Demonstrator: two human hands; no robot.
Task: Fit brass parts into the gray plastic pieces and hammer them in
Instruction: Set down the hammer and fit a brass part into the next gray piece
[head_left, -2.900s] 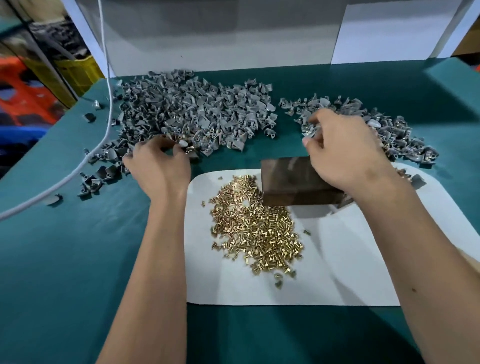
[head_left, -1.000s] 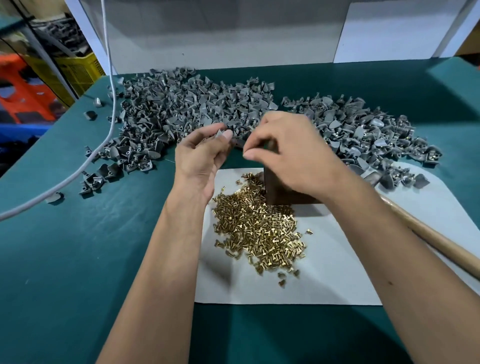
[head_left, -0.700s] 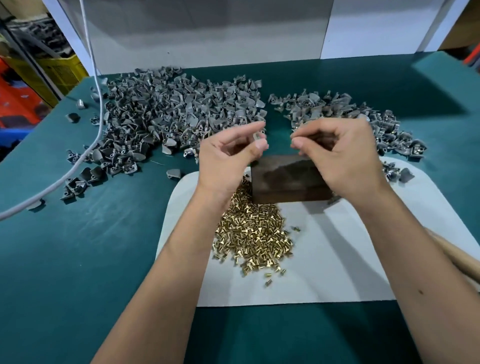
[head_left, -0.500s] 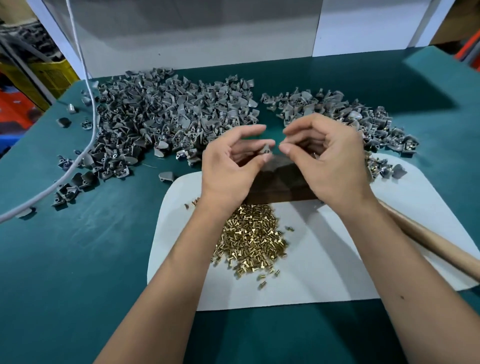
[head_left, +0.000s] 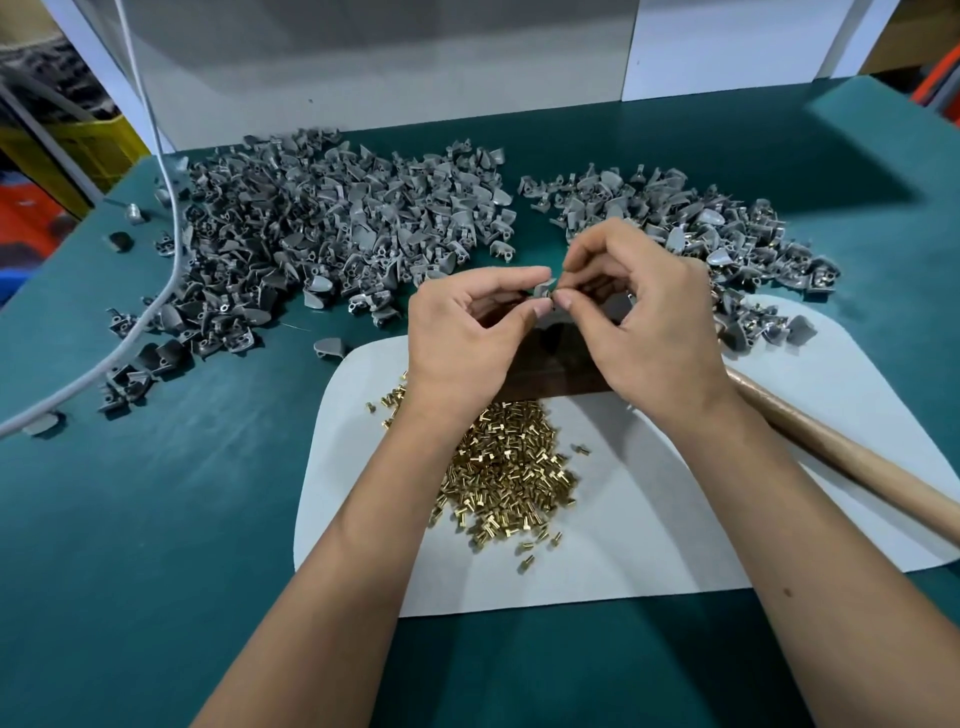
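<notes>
My left hand (head_left: 462, 332) pinches a small gray plastic piece (head_left: 544, 290) between thumb and forefinger above the dark wooden block (head_left: 550, 371). My right hand (head_left: 644, 322) meets it fingertip to fingertip and pinches at the same piece; any brass part between those fingers is too small to see. A heap of brass parts (head_left: 506, 475) lies on the white sheet (head_left: 649, 519) under my forearms. A big pile of gray pieces (head_left: 332, 228) covers the table at back left.
A second pile of gray pieces (head_left: 691, 228), some with brass showing, lies at back right. A wooden hammer handle (head_left: 852, 462) crosses the sheet's right side. A gray cable (head_left: 171, 218) runs down the left. White panels stand behind the green table (head_left: 130, 519).
Both hands left the piles, came together over the block and now meet at a gray piece held up between the fingertips. The view shifted slightly.
</notes>
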